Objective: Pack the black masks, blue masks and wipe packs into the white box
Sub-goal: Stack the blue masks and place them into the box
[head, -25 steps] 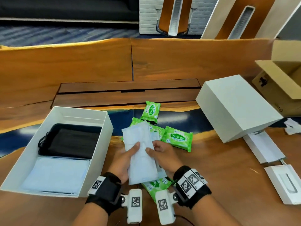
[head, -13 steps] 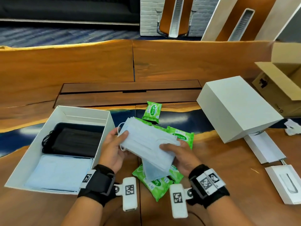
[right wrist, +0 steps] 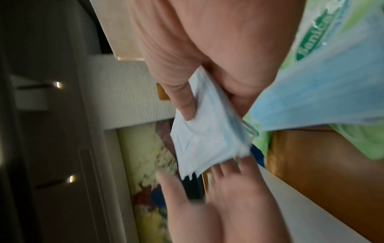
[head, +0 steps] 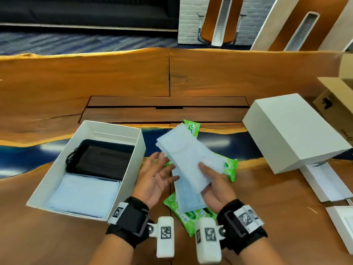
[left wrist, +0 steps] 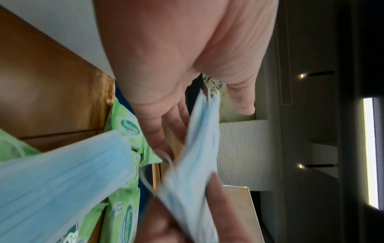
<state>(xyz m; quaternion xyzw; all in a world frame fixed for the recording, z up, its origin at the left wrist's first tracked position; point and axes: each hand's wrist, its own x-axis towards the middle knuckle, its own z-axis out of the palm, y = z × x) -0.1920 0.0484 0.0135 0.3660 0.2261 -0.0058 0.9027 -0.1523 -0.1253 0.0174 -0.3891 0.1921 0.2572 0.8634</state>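
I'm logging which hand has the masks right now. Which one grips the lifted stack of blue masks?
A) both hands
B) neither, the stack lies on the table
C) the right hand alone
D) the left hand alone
C: the right hand pinches the lifted stack of blue masks with its thumb on top, while the left hand is spread open beside it.

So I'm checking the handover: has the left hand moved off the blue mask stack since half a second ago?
Yes. The left hand has let go and lies open beside the white box; the right hand alone holds the stack.
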